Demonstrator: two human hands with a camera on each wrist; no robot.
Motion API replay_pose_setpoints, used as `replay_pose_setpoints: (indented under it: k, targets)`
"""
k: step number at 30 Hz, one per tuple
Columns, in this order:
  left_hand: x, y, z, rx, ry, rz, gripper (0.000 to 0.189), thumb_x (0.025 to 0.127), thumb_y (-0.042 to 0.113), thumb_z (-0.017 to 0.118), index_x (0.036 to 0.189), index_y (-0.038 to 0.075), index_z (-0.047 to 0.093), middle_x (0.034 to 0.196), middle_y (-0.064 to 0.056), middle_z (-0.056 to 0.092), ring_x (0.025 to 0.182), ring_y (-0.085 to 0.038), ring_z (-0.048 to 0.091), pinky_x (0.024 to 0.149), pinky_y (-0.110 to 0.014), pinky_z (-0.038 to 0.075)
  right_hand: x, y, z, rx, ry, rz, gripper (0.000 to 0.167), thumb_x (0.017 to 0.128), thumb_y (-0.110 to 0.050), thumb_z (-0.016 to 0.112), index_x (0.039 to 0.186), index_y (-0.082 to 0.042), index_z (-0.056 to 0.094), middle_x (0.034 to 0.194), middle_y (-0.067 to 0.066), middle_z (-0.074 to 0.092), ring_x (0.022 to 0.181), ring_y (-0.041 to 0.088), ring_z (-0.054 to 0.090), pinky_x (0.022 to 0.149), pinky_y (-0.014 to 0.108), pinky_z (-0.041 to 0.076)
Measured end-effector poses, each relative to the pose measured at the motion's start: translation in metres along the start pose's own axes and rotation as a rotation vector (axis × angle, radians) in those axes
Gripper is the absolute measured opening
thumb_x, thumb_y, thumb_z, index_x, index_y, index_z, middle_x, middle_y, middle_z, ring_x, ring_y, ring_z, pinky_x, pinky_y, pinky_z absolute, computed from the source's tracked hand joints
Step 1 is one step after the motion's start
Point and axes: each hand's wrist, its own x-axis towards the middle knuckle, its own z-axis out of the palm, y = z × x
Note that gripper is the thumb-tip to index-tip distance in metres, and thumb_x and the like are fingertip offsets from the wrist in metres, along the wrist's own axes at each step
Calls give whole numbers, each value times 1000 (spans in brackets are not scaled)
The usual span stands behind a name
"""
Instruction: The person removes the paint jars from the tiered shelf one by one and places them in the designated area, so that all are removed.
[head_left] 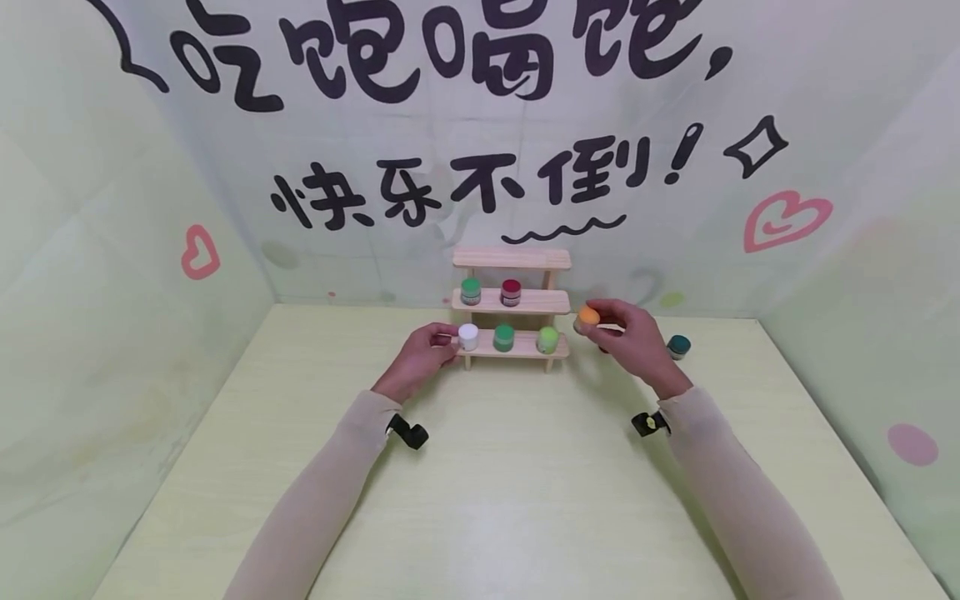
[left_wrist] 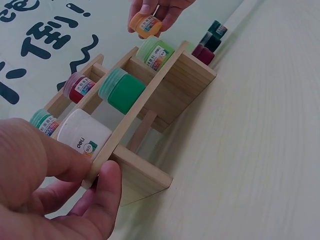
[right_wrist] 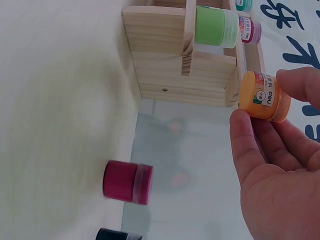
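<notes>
Pinching an orange jar (head_left: 588, 317) between thumb and fingertips, the right hand (head_left: 628, 340) holds it in the air just off the right end of a wooden stand (head_left: 512, 260), about level with the middle shelf in the head view. The fingers are parted by the width of the jar. At the opposite end, the left hand (head_left: 423, 358) grips the left tip of the bottom shelf, its thumb and fingers closed on the wood; whether it also touches the white jar (head_left: 468, 337) just beside it, I cannot tell.

To the right of that white jar, on the same shelf, stand a green jar (head_left: 503, 337) and a light green jar (head_left: 548, 339). The middle shelf carries a teal jar (head_left: 470, 292) and a red jar (head_left: 511, 292).

On the bench (head_left: 487, 483), right of the stand, a crimson jar (right_wrist: 127, 182) stands upright, mostly hidden by the right hand in the head view. Near it is a dark green jar (head_left: 678, 347). Black lettering covers the pale cloth (head_left: 420, 142) behind.
</notes>
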Motion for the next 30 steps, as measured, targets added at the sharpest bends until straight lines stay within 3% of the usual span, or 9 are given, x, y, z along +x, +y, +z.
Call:
replay_pose_setpoints:
  k: [3,6,14,21,30]
  targets:
    - [-1,2,0,-5,3,-3,36,105,2,61,140,0,59,130,-17,61,113,-22,62,103,-34,61,-5,7,-3,-32,7,-25,56,98,-35,78,144,-8,62,131,14,68,113,26,67,84,14,59]
    - [-1,3,0,-9,1,-3,35,105,1,61,140,0,58,130,-17,60,113,-22,62,102,-32,61,-10,13,-8,-88,9,-37,53,98,-37,77,142,-9,64,131,13,69,112,26,65,84,9,55]
    - [1,5,-1,-19,-3,-3,36,105,1,61,141,0,58,130,-17,60,112,-22,62,100,-31,62,-23,28,-22,-103,-35,5,50,98,-33,78,139,-7,66,130,15,71,109,20,71,82,13,58]
    - [1,2,0,-28,6,-18,37,104,-1,61,141,-1,58,130,-18,59,112,-22,62,99,-30,62,-31,44,-33,-134,-117,26,48,99,-31,78,138,-6,66,141,17,67,128,37,67,88,8,54]
    - [3,-2,1,-32,4,-16,37,103,-1,62,141,1,59,130,-17,60,112,-22,63,95,-27,63,-37,60,-40,-181,-159,81,43,99,-28,77,134,-5,66,130,17,70,127,38,66,89,11,52]
